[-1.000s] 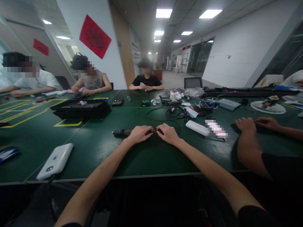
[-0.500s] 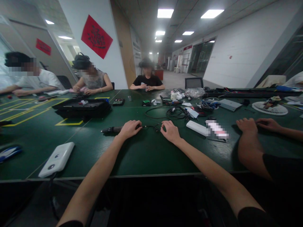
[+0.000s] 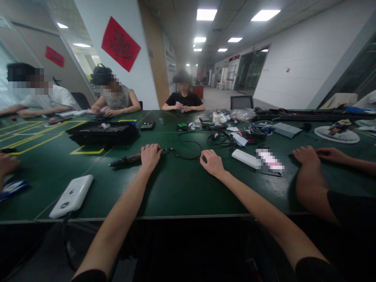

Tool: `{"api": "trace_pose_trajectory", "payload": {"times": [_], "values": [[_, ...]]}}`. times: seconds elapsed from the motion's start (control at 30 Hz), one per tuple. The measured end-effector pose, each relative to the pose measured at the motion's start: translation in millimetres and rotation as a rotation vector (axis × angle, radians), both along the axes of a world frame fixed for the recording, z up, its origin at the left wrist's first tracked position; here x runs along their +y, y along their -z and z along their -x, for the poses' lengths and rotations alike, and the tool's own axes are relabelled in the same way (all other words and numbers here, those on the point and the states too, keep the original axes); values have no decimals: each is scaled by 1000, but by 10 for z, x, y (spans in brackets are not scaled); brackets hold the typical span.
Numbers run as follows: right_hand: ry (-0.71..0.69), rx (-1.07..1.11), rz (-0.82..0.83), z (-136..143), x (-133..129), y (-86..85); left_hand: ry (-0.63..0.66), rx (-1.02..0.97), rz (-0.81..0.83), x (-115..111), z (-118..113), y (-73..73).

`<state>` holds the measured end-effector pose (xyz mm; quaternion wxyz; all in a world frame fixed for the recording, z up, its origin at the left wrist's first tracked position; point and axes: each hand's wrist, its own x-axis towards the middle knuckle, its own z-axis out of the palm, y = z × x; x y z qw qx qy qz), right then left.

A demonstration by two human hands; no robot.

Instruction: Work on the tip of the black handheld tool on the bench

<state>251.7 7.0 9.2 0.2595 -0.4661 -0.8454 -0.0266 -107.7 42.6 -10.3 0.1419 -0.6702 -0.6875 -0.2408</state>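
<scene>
A dark electric screwdriver point(image 3: 125, 160) lies on the green table, its narrow tip pointing left. My left hand point(image 3: 150, 158) is closed over its rear end, where a thin black cable point(image 3: 188, 158) comes out and loops rightward. My right hand point(image 3: 212, 161) rests on the table with fingers loosely curled and a gap between thumb and index finger. The cable bends right beside those fingertips; whether they touch it is hard to see. Farther back lies a bundle of black cables point(image 3: 219, 139).
A white power strip point(image 3: 72, 196) sits at front left, a black tray point(image 3: 102, 135) behind it. Right of my right hand are a white bar-shaped device point(image 3: 245, 159) and a phone point(image 3: 269, 159). A co-worker's arms point(image 3: 308, 172) rest at the right; other people sit opposite.
My left hand has slid left with the screwdriver, drawing the cable out into a longer loop. My right hand stays in place. Another person's hand has appeared at the left edge.
</scene>
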Motion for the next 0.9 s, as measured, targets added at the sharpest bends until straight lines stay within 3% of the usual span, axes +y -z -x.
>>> {"api": "trace_pose_trajectory", "payload": {"times": [0.23,0.53,0.7,0.9], "values": [[-31,19,2,-11,0,21,-172,-42,-74,-19,62,74],[-16,0,-5,2,-2,21,-84,-39,-18,-38,136,56],[-29,3,12,-3,-4,11,36,-72,-22,-57,8,36],[-10,34,-37,-3,-30,-5,350,-59,-4,-117,-335,-7]]}}
